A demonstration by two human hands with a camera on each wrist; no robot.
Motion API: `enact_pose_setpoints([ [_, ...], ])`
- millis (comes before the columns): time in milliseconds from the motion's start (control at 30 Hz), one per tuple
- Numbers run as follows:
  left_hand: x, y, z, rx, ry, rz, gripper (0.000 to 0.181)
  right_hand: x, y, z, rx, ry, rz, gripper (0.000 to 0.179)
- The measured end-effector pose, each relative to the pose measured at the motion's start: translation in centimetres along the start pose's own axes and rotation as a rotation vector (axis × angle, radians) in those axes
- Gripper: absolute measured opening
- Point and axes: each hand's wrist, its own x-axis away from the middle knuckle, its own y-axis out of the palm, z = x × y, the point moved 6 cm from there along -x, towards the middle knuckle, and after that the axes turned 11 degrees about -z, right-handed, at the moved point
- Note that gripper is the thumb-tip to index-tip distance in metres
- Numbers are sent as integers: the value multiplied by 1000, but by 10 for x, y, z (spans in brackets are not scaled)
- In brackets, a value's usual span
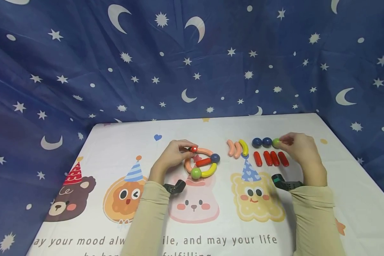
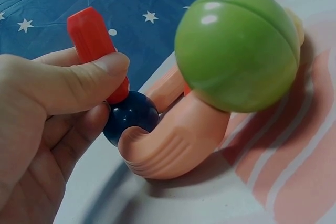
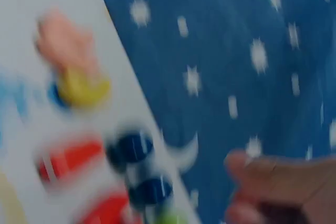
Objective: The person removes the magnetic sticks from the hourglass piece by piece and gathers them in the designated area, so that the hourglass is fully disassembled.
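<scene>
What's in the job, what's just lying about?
Likely in job:
red stick pinched by left hand
ball-and-stick ring
green ball by right hand

Loose, likely spares:
two blue balls
four red sticks
two pink sticks
yellow stick

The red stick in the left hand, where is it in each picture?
Head: red stick just below the middle, in the left hand.
Left wrist: red stick at upper left, in that hand.
Right wrist: not in it.
Shared landmark: the starry blue cloth, in all three.
</scene>
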Motion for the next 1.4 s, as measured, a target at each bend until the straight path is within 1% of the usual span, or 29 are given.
enact_pose_setpoints([
  [33,0,-1,0,-5,-2,-1,29,0,4,-22,16,-83,45,33],
  [100,1,-2,0,-17,-4,-2,29,-1,20,-66,30,-250,77,29],
  [167,2,-4,0,-23,5,1,30,-3,48,-106,59,-395,55,28],
  [233,1,-5,1,-28,27,1,29,-3,81,-135,97,-504,18,26],
  [267,0,-4,1,-25,39,-2,29,-2,97,-145,119,-546,-2,26],
  [333,-1,-3,1,-20,62,-12,30,1,122,-159,182,-615,-12,25],
  [367,-2,-3,2,-18,73,-18,30,3,130,-163,204,-643,-2,24],
  [433,-2,-2,3,-11,84,-29,31,5,140,-168,231,-676,28,23],
  [567,-2,-3,5,-16,86,-21,30,6,145,-171,265,-702,100,21],
  [633,-2,-4,6,-24,79,-14,29,4,146,-171,280,-705,115,19],
  [700,-2,-4,6,-33,70,-12,28,3,148,-173,301,-696,118,17],
  [867,-1,-3,4,-18,49,-13,28,2,152,-176,348,-672,115,14],
  [1000,-1,-3,1,-13,37,-2,29,2,155,-177,356,-655,118,11],
  [1167,-1,-2,-1,-10,35,-2,30,0,157,-174,363,-621,107,17],
  [1267,-1,-2,-1,-15,46,-3,29,-2,156,-171,341,-598,74,20],
  [1300,-1,-1,0,-20,53,-3,29,-3,155,-169,315,-587,56,21],
  [1400,-1,-1,1,-22,65,-7,28,-6,150,-162,189,-539,-7,21],
])
